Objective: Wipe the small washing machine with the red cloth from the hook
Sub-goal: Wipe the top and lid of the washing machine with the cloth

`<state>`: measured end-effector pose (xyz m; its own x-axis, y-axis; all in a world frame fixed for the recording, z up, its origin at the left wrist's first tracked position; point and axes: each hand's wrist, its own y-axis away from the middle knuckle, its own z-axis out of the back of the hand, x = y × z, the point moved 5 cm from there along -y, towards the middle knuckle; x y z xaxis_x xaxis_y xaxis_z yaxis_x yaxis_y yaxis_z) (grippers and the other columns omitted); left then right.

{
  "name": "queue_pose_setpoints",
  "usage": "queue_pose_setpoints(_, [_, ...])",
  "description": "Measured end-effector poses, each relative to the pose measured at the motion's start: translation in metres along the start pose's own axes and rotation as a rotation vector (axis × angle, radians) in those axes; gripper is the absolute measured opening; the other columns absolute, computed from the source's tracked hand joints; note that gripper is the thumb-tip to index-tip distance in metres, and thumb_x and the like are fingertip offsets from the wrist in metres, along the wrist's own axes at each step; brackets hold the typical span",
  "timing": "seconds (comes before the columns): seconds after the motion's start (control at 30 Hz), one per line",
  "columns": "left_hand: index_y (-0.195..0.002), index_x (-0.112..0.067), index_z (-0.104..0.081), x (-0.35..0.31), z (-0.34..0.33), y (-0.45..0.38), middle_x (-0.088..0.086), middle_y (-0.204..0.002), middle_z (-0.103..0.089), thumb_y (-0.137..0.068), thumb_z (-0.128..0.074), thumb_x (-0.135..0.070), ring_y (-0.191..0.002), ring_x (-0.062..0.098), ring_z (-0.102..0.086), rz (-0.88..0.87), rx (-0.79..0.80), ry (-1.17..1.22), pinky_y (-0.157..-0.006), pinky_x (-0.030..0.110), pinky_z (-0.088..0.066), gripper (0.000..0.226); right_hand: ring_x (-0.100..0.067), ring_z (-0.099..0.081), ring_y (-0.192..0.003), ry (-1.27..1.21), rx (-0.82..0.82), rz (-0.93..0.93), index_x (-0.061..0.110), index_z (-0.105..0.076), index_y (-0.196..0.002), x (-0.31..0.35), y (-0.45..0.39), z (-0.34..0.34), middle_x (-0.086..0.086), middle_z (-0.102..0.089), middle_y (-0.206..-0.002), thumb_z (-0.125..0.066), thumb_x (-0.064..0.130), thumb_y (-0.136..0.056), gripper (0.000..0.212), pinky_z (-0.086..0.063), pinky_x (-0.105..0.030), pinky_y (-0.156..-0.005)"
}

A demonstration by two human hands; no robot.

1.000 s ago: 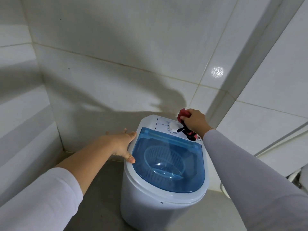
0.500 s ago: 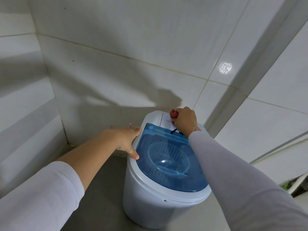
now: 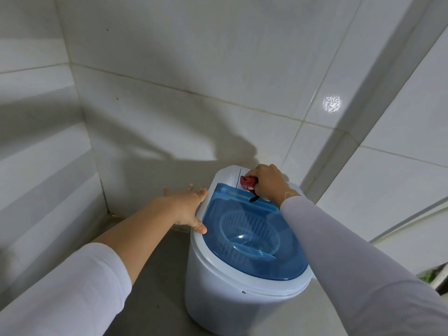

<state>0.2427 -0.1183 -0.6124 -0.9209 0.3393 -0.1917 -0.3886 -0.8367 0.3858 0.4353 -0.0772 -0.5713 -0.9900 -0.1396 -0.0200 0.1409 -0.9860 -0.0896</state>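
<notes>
1. Washing machine (image 3: 218, 299): a small, rounded white plastic tub standing on the grey floor (image 3: 155, 287) in the lower centre of the frame, close to the tiled corner.
2. Its lid (image 3: 254, 238) is smooth, see-through blue plastic with a curved front edge; through it shows a round, ribbed basket.
3. Behind the lid, at the far end of the top, lies a flat white control panel (image 3: 230, 174).
4. Red cloth (image 3: 248, 181): a soft, crumpled wad, just above the centre of the frame, pressed on the control panel right at the back edge of the lid.
5. Right hand (image 3: 270, 183): fingers curled tightly round the cloth, knuckles up; a short black strand (image 3: 254, 199) sticks out under it onto the lid.
6. Left hand (image 3: 188, 209): laid flat with fingers straight and spread against the machine's left rim, thumb resting on the white edge beside the lid; it grasps nothing.
7. Both arms wear smooth, pale long sleeves (image 3: 363, 263); the left one is pushed up the forearm.
8. Walls (image 3: 169, 93) are large, glossy white tiles with thin grout lines; a bright speckled spot of light (image 3: 331, 104) sits at the upper right.
</notes>
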Motion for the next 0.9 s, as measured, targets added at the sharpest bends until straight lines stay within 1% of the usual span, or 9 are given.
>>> queue_pose_setpoints(0.1, [-0.151, -0.022, 0.002, 0.004, -0.004, 0.003, 0.004, -0.161, -0.002, -0.078, -0.068, -0.049, -0.148, 0.021, 0.005, 0.009, -0.033, 0.041, -0.113, 0.062, -0.002, 0.105, -0.030, -0.056, -0.099, 0.005, 0.018, 0.009, 0.019, -0.068, -0.108, 0.003, 0.007, 0.004, -0.009, -0.065, -0.108, -0.054, 0.011, -0.086, 0.028, -0.033, -0.027, -0.075])
queue_pose_setpoints(0.17, [-0.151, -0.023, 0.000, 0.006, -0.007, 0.004, 0.006, -0.161, -0.004, -0.078, -0.067, -0.051, -0.148, 0.021, 0.004, 0.022, -0.051, 0.059, -0.113, 0.062, -0.004, 0.103, -0.028, -0.058, -0.101, -0.003, 0.067, 0.005, 0.020, -0.068, -0.110, 0.003, 0.009, 0.005, -0.006, -0.067, -0.109, -0.056, 0.013, -0.085, 0.028, -0.035, -0.026, -0.073])
queue_pose_setpoints(0.27, [-0.151, -0.024, -0.002, 0.006, -0.009, 0.010, 0.007, -0.160, -0.005, -0.080, -0.064, -0.053, -0.148, 0.024, -0.001, 0.040, -0.083, 0.056, -0.114, 0.060, -0.007, 0.100, -0.026, -0.059, -0.103, -0.018, 0.203, -0.046, 0.023, -0.066, -0.110, -0.003, 0.013, 0.006, -0.005, -0.067, -0.111, -0.059, 0.014, -0.084, 0.029, -0.048, -0.031, -0.083])
queue_pose_setpoints(0.33, [-0.151, -0.024, -0.004, 0.005, -0.009, 0.015, 0.008, -0.160, -0.005, -0.081, -0.062, -0.053, -0.148, 0.025, -0.004, 0.045, -0.108, 0.053, -0.115, 0.059, -0.009, 0.096, -0.027, -0.059, -0.102, -0.057, 0.232, -0.089, 0.022, -0.067, -0.108, -0.010, 0.016, 0.013, -0.007, -0.067, -0.110, -0.059, 0.013, -0.083, 0.027, -0.049, -0.033, -0.085])
queue_pose_setpoints(0.47, [-0.152, -0.024, -0.005, 0.005, -0.012, 0.019, 0.008, -0.160, -0.006, -0.083, -0.060, -0.053, -0.148, 0.026, -0.006, 0.056, -0.140, 0.081, -0.116, 0.059, -0.010, 0.092, -0.029, -0.057, -0.105, -0.137, 0.144, -0.119, 0.014, -0.064, -0.114, -0.017, 0.021, 0.048, -0.011, -0.066, -0.113, -0.057, 0.010, -0.086, 0.029, -0.038, -0.026, -0.080])
queue_pose_setpoints(0.6, [-0.152, -0.024, -0.007, 0.003, -0.015, 0.020, 0.007, -0.160, -0.009, -0.085, -0.059, -0.050, -0.148, 0.025, -0.008, 0.040, -0.177, 0.109, -0.116, 0.058, -0.010, 0.089, -0.028, -0.053, -0.110, -0.199, 0.086, -0.089, 0.017, -0.058, -0.121, -0.002, 0.020, 0.072, -0.010, -0.062, -0.122, -0.052, 0.001, -0.084, 0.041, -0.035, -0.026, -0.083])
queue_pose_setpoints(0.67, [-0.152, -0.023, -0.006, 0.003, -0.018, 0.020, 0.006, -0.160, -0.010, -0.085, -0.060, -0.049, -0.148, 0.023, -0.006, 0.024, -0.168, 0.157, -0.116, 0.058, -0.010, 0.090, -0.027, -0.053, -0.112, -0.204, 0.081, -0.039, 0.017, -0.059, -0.120, 0.015, 0.018, 0.075, -0.009, -0.061, -0.123, -0.048, -0.004, -0.080, 0.047, -0.034, -0.025, -0.084])
queue_pose_setpoints(0.77, [-0.151, -0.021, -0.006, 0.005, -0.026, 0.021, 0.005, -0.159, -0.013, -0.081, -0.063, -0.051, -0.148, 0.023, -0.007, 0.002, -0.123, 0.230, -0.116, 0.055, -0.016, 0.095, -0.026, -0.053, -0.112, -0.213, 0.073, 0.043, 0.016, -0.061, -0.116, 0.045, 0.016, 0.069, -0.008, -0.061, -0.122, -0.044, -0.010, -0.076, 0.051, -0.035, -0.023, -0.084])
queue_pose_setpoints(0.9, [-0.150, -0.018, -0.013, 0.009, -0.034, 0.022, 0.008, -0.158, -0.019, -0.081, -0.062, -0.054, -0.146, 0.026, -0.013, 0.042, -0.098, 0.272, -0.114, 0.055, -0.020, 0.092, -0.024, -0.057, -0.106, -0.230, 0.056, 0.143, 0.013, -0.067, -0.108, 0.078, 0.013, 0.052, -0.008, -0.066, -0.114, -0.048, -0.014, -0.067, 0.053, -0.039, -0.022, -0.080])
